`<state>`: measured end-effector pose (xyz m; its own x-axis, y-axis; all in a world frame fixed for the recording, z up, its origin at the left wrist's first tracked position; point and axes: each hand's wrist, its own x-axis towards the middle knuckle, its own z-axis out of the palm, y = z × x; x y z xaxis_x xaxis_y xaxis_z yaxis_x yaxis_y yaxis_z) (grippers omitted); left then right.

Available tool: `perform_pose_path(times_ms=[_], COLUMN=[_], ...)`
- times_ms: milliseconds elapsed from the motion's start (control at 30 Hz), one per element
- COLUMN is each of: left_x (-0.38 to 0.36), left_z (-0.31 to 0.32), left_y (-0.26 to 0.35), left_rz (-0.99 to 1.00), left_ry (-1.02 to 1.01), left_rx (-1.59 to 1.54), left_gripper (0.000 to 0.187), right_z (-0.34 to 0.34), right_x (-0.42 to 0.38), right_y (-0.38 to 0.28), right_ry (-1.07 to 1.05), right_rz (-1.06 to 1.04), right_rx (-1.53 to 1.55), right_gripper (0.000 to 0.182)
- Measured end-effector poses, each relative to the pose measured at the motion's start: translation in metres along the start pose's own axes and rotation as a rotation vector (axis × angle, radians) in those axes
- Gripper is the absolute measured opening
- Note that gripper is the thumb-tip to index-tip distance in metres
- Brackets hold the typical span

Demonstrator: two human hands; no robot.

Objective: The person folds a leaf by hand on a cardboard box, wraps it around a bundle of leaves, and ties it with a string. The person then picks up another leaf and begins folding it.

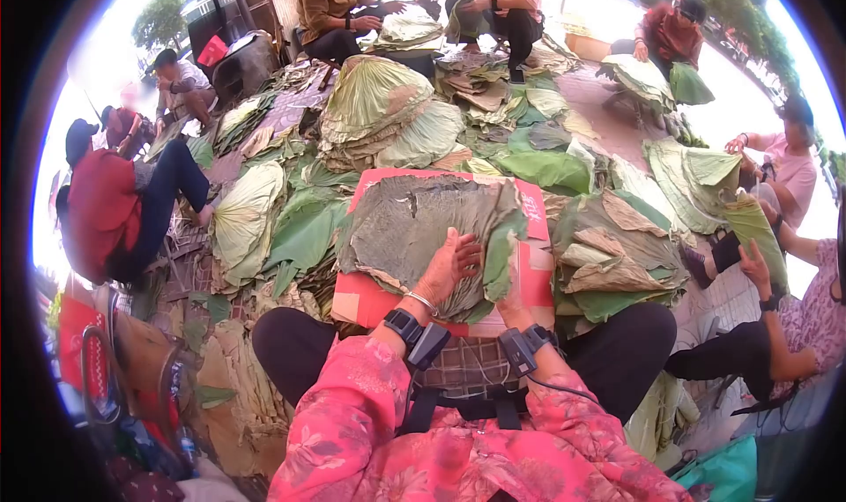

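L hand: open, fingers loosely spread and slightly bent, over the grey-brown face of a lg. dried leaf. R hand: at leaf's R edge, where green underside is turned up; fingers mostly hidden, so closure can't be told. Leaf lies under/beyond L hand, on red cardboard, approx. between the knees. Leaf piles to R of R hand, and beyond both hands. Technique (judged): surface best pressed w/ flat L palm, strokes directed outward from ctr.; R edge to be supported broadly, w/o pinch or tug, since dry margin may split.
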<state>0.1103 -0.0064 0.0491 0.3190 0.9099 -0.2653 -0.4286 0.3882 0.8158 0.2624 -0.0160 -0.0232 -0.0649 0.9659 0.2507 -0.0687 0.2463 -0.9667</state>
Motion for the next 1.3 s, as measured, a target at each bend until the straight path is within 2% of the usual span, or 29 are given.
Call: perform_pose_path(times_ms=[67,100,167,200,267,367,400,500,600,700,800,900,1000,1100,1133,1233,1300], left_x=[-0.008,-0.026,-0.037,-0.037,-0.037,-0.023,-0.023,-0.016,-0.015,-0.017,-0.021,-0.008,-0.007,-0.012,-0.015,-0.027,-0.036], left_z=[-0.02,-0.01,-0.031,-0.036,-0.045,-0.053,-0.048,-0.052,-0.054,-0.051,-0.049,-0.063,-0.065,-0.071,-0.072,-0.06,-0.065], left_y=[-0.001,0.012,0.009,0.009,0.005,-0.004,0.0,-0.009,-0.011,-0.007,-0.002,-0.013,-0.008,-0.006,-0.007,-0.006,-0.005], left_rz=[0.033,0.178,0.054,0.066,0.081,0.129,0.1,0.106,0.06,0.036,0.018,-0.019,0.134,0.412,0.392,0.454,0.412], left_ry=[-0.042,0.011,0.014,0.048,0.116,0.272,0.32,0.289,0.371,0.415,0.44,0.513,0.648,0.627,0.601,0.654,0.702], left_rx=[-0.203,-0.194,-0.374,-0.367,-0.361,0.169,0.088,-0.001,-0.098,-0.099,-0.146,-0.105,0.4,0.354,0.202,0.206,0.358], left_gripper=[0.072,0.069,0.059,0.053,0.041,0.037,0.033,0.033,0.033,0.032,0.032,0.031,0.031,0.031,0.031,0.031,0.031], right_z=[0.031,0.04,0.053,0.055,0.054,0.048,0.045,0.032,0.023,0.027,0.047,0.07,0.084,0.089,0.09,0.089,0.088], right_x=[0.004,0.002,-0.007,-0.008,-0.008,-0.005,-0.003,0.004,0.02,0.039,0.055,0.059,0.054,0.045,0.045,0.045,0.043], right_y=[-0.056,-0.056,-0.055,-0.051,-0.043,-0.036,-0.037,-0.041,-0.051,-0.06,-0.058,-0.047,-0.03,-0.018,-0.019,-0.021,-0.02], right_ry=[-0.119,-0.154,-0.219,-0.236,-0.24,-0.22,-0.211,-0.22,-0.14,-0.097,-0.158,-0.234,-0.309,-0.265,-0.273,-0.289,-0.297], right_rz=[-0.128,-0.149,-0.197,-0.191,-0.177,-0.157,-0.152,-0.045,0.024,-0.124,-0.268,-0.248,-0.207,-0.288,-0.26,-0.263,-0.255], right_rx=[-0.632,-0.776,-1.068,-1.15,-1.139,-1.115,-1.104,-0.981,-0.681,-0.811,-0.959,-1.099,-1.201,-1.291,-1.293,-1.278,-1.289], right_gripper=[0.051,0.051,0.052,0.055,0.057,0.058,0.058,0.056,0.056,0.057,0.059,0.059,0.06,0.06,0.06,0.061,0.062])
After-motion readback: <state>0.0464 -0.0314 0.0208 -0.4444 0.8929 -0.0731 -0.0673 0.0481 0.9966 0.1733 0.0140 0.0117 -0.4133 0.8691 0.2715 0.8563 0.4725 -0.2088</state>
